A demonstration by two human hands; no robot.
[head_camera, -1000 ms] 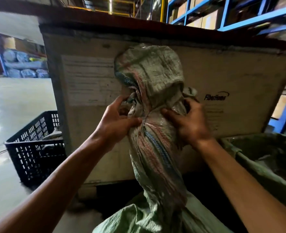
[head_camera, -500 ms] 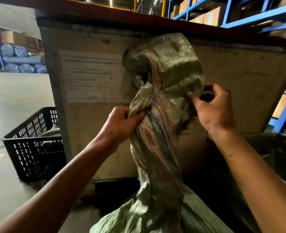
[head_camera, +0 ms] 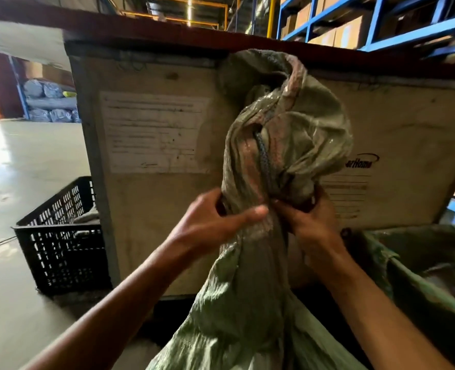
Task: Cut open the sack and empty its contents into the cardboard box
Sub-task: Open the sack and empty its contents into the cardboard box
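Warehouse: glossy concrete floor (head_camera: 20,161), blue racking (head_camera: 376,28), black crate (head_camera: 60,244) beside cardboard box (head_camera: 154,198).

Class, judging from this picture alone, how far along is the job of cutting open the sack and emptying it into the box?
Early. Done: nothing visible; no cut shows. In hand: the left hand and right hand grip the sack at its bunched neck, against the cardboard box. Left: cutting it open and emptying it.

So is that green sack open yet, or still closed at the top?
Still closed. The sack is bunched and twisted at its neck, where the left hand and right hand squeeze it; no cut shows.
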